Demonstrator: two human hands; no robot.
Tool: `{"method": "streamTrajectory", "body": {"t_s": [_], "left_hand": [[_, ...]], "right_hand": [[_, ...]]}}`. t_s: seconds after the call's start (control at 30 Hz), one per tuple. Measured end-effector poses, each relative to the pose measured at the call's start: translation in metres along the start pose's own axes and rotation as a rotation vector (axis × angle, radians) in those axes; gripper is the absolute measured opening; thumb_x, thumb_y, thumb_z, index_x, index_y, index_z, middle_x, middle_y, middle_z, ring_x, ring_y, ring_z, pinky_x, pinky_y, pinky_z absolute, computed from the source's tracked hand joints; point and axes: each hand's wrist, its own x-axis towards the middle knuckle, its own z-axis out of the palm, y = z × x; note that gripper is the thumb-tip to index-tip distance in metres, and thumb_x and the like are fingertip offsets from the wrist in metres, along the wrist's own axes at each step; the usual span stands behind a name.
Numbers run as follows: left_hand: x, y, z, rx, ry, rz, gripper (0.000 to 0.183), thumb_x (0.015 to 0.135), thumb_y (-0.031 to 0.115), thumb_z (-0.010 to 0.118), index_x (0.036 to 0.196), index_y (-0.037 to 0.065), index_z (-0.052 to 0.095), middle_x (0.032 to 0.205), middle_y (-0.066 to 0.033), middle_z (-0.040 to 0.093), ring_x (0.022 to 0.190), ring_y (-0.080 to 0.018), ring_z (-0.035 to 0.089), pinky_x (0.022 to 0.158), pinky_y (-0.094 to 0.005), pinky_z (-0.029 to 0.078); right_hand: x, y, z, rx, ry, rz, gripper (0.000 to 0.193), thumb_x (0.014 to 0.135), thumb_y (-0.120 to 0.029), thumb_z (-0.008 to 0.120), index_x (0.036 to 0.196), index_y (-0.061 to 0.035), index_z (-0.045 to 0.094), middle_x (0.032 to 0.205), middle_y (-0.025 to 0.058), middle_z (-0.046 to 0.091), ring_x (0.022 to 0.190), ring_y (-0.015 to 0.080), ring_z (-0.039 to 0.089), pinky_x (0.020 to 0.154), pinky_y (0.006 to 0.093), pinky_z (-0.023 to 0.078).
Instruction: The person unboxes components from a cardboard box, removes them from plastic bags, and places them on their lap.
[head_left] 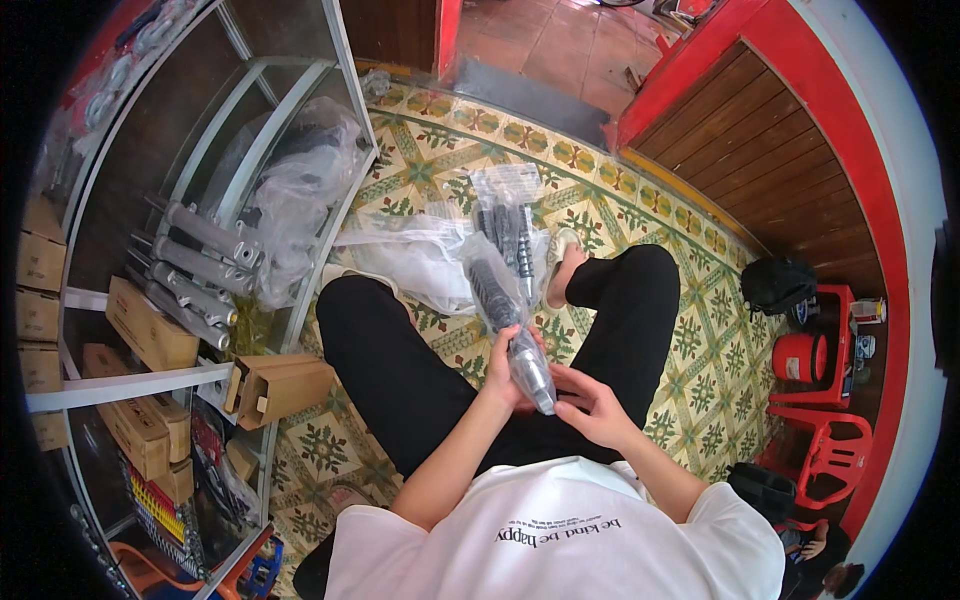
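Note:
A shock absorber [497, 290] with a dark coil spring and a silvery lower body is wrapped in clear plastic. It lies tilted above my lap, its silvery end toward me. My left hand [508, 372] is closed around its lower body. Beside the silvery end, my right hand [597, 408] has its fingertips at the plastic, thumb and fingers apart. On the floor beyond, more wrapped shock absorbers [524, 240] with black springs lie next to a crumpled clear plastic bag [415, 250].
To the left stands a metal-framed shelf [335, 70] with silvery fork tubes [205, 262], brown cardboard boxes [150, 325] and a plastic-wrapped bundle [305, 190]. An opened box [283, 388] juts from it. Right are a red chair [838, 455], a red bucket [798, 358] and a black bag [778, 283].

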Motion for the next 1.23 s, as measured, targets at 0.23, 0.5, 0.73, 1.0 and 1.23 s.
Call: {"method": "streamTrajectory", "body": {"t_s": [0.23, 0.5, 0.73, 1.0, 1.23], "left_hand": [[-0.004, 0.006, 0.001, 0.038, -0.026, 0.081, 0.030, 0.085, 0.034, 0.061, 0.093, 0.005, 0.058, 0.083, -0.0037, 0.060, 0.074, -0.0164, 0.061, 0.068, -0.0286, 0.052], [0.001, 0.004, -0.004, -0.001, 0.092, 0.050, 0.034, 0.086, 0.038, 0.059, 0.092, 0.004, 0.057, 0.079, -0.0043, 0.061, 0.069, -0.0174, 0.060, 0.063, -0.0296, 0.052], [0.001, 0.005, -0.009, 0.030, 0.067, 0.044, 0.035, 0.085, 0.038, 0.061, 0.089, 0.003, 0.057, 0.077, -0.0065, 0.060, 0.067, -0.0193, 0.059, 0.061, -0.0303, 0.050], [0.002, 0.005, -0.002, 0.033, 0.157, 0.057, 0.035, 0.084, 0.039, 0.061, 0.087, 0.004, 0.058, 0.074, -0.0068, 0.059, 0.067, -0.0199, 0.059, 0.062, -0.0309, 0.050], [0.005, 0.003, -0.005, 0.144, 0.232, 0.019, 0.038, 0.083, 0.039, 0.063, 0.091, 0.002, 0.060, 0.077, -0.0071, 0.062, 0.068, -0.0210, 0.060, 0.064, -0.0333, 0.050]], "right_hand": [[0.005, -0.002, 0.014, -0.083, 0.068, -0.104, 0.048, 0.085, 0.000, 0.067, 0.132, -0.0056, 0.056, 0.114, 0.0116, 0.062, 0.105, 0.0177, 0.063, 0.089, 0.0317, 0.054], [0.018, -0.002, 0.004, -0.139, 0.037, -0.066, 0.041, 0.084, 0.004, 0.067, 0.125, -0.0016, 0.062, 0.110, 0.0128, 0.067, 0.098, 0.0163, 0.066, 0.087, 0.0287, 0.054], [0.023, 0.002, 0.002, -0.200, 0.072, -0.092, 0.041, 0.083, 0.004, 0.068, 0.123, -0.0047, 0.064, 0.102, 0.0143, 0.072, 0.088, 0.0157, 0.070, 0.081, 0.0288, 0.055], [0.023, -0.008, -0.002, -0.280, 0.030, -0.164, 0.044, 0.081, -0.004, 0.073, 0.123, -0.0047, 0.063, 0.099, 0.0146, 0.072, 0.087, 0.0196, 0.071, 0.082, 0.0317, 0.055], [0.020, -0.005, -0.005, -0.470, 0.032, -0.131, 0.045, 0.082, -0.014, 0.075, 0.125, -0.0071, 0.062, 0.102, 0.0150, 0.071, 0.089, 0.0269, 0.070, 0.085, 0.0329, 0.054]]}}
